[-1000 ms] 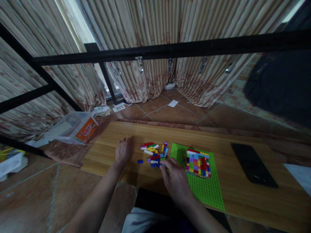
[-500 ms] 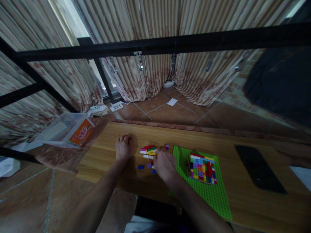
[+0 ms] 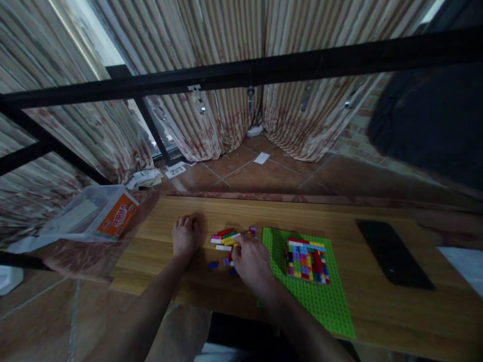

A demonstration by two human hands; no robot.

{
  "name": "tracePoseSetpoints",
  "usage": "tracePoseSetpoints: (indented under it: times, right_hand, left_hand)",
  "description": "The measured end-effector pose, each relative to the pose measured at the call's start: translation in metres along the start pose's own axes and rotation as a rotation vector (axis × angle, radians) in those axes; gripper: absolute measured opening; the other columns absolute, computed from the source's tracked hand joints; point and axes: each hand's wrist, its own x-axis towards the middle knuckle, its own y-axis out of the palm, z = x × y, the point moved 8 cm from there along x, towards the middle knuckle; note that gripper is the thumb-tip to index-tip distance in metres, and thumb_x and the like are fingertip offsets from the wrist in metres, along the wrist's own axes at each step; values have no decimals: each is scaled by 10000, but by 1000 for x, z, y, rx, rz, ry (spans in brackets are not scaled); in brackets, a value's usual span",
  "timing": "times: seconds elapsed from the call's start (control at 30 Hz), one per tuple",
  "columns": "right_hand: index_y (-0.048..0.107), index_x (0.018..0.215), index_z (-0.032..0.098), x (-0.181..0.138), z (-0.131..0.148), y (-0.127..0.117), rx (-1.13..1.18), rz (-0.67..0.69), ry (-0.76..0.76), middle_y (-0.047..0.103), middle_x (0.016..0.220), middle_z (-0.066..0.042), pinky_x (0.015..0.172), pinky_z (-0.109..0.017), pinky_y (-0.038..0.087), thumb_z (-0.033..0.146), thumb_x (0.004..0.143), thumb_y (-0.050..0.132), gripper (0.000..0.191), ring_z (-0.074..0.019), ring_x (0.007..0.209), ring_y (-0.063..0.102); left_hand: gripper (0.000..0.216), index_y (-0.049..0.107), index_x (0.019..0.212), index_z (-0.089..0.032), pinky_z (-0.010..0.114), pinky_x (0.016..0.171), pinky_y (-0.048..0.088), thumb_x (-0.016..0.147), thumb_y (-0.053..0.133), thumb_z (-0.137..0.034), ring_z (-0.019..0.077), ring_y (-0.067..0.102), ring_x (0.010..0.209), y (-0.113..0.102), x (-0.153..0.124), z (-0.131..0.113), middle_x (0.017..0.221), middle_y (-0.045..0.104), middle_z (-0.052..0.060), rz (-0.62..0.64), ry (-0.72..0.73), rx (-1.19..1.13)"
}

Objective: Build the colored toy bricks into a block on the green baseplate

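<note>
R hand (image 3: 252, 261) is down over the loose bricks (image 3: 225, 238), palm down, fingers bent, tips right at the yellow & white pieces on the near-right edge of the pile. Can't tell if I've got a brick pinched, my own knuckles hide the grip. L hand (image 3: 185, 236) rests on the bench (image 3: 211, 211) just left of the pile, fingers curled under in a loose, narrow fist, knuckles up, nothing showing in it, not touching the bricks.

The pile sits mid-bench betw. my two hands: red, green, yellow, white, purple bits heaped together. One blue brick (image 3: 213, 264) lies apart, nearer me, w/ a couple more dark ones by my R wrist.

Just right of the R hand is the green baseplate (image 3: 315, 301), flat on the bench, near edge at the bench front. On its far half stands a multicolour brick block (image 3: 306, 259), several layers, clear of my fingers. Further right, well apart, a black phone (image 3: 392, 254) lies flat, screen dark.

Off the bench's left end: clear plastic box (image 3: 86, 218) w/ an orange label, tilted. Black frame bar (image 3: 264, 70) crosses overhead, striped curtains (image 3: 226, 35) behind.
</note>
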Motion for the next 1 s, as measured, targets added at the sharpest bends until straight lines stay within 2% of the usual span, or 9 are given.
tracePoseSetpoints:
  times: [0.13, 0.23, 0.37, 0.47, 0.6, 0.7, 0.87, 1.0]
  right_hand:
    - [712, 927, 210, -30, -4, -28, 353, -67, -54, 698, 894, -35, 751, -264, 458, 122, 818, 531, 229, -161, 794, 640]
    - [716, 912, 229, -56, -24, -45, 626, -78, -1, 663, 810, -7, 664, -250, 457, 169, 820, 549, 200, -141, 722, 612]
    - [700, 827, 230, -86, -67, -50, 984, -53, 177, 636, 741, 13, 618, -249, 475, 299, 785, 652, 94, -136, 670, 615]
    - [681, 774, 209, -100, -104, -54, 1201, -105, 338, 619, 615, 27, 561, -242, 482, 403, 712, 751, 215, -130, 572, 609]
    - [708, 809, 196, -111, -146, -70, 1292, -232, 444, 677, 656, -2, 580, -223, 497, 429, 659, 823, 300, -118, 590, 621]
    - [722, 822, 196, -114, -167, -86, 1333, -351, 464, 695, 713, -11, 596, -210, 502, 399, 629, 857, 310, -114, 626, 636]
    - [719, 744, 204, -112, -188, -106, 1319, -520, 447, 667, 684, 15, 579, -218, 519, 380, 543, 901, 323, -120, 604, 645]
    - [741, 904, 232, -105, -197, -107, 1162, -533, 425, 693, 743, 5, 641, -266, 558, 421, 625, 848, 353, -148, 659, 674]
  left_hand:
    - [307, 669, 1008, -134, 430, 898, 451, 860, 425, -246, 288, 588, 961, 1, 1, -1, 1027, 680, 146, 0, 45, 33]
    - [325, 666, 1014, -125, 427, 896, 456, 866, 407, -253, 291, 589, 975, 2, 3, 0, 1033, 680, 155, 3, 61, 50]
    - [342, 667, 1011, -120, 432, 914, 449, 870, 392, -269, 295, 590, 1001, 2, 5, 1, 1044, 681, 161, 30, 58, 62]
    - [339, 667, 1016, -142, 427, 914, 444, 863, 394, -271, 290, 588, 1004, 0, 6, 0, 1044, 677, 146, 51, 53, 63]
    - [336, 671, 1005, -153, 436, 905, 440, 853, 397, -276, 288, 589, 975, 0, 8, -1, 1030, 674, 139, 70, 43, 58]
    - [337, 670, 989, -158, 441, 910, 438, 853, 388, -281, 287, 584, 974, 0, 9, -1, 1027, 671, 136, 65, 36, 58]
    - [348, 658, 987, -137, 453, 938, 441, 850, 380, -296, 300, 579, 1012, 0, 10, -3, 1031, 666, 154, 87, 50, 78]
    - [373, 651, 1027, -127, 451, 940, 451, 871, 360, -300, 299, 582, 1028, 0, 10, -4, 1059, 661, 155, 124, 30, 113]
